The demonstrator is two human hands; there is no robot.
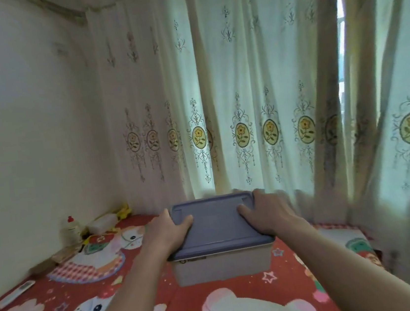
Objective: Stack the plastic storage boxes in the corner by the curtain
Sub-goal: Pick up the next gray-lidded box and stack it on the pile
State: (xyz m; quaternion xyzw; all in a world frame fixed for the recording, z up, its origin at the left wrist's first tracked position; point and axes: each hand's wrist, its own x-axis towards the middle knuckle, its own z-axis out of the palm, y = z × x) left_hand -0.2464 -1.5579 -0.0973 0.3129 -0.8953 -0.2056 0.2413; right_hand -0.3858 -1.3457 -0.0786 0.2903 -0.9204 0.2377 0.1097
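Note:
A plastic storage box with a grey body and a blue-grey lid is in front of me above the red bed cover. My left hand grips the lid's left edge, thumb on top. My right hand grips the lid's right edge, thumb lying on the lid. The pale flowered curtain hangs just behind the box. Whether the box rests on the bed or is held just above it cannot be told. No other storage box is in view.
A bed with a red cartoon-print cover fills the lower view. By the left wall lie a small bottle with a red cap, a clear flat container, yellow items and a white remote. The wall meets the curtain at the back left.

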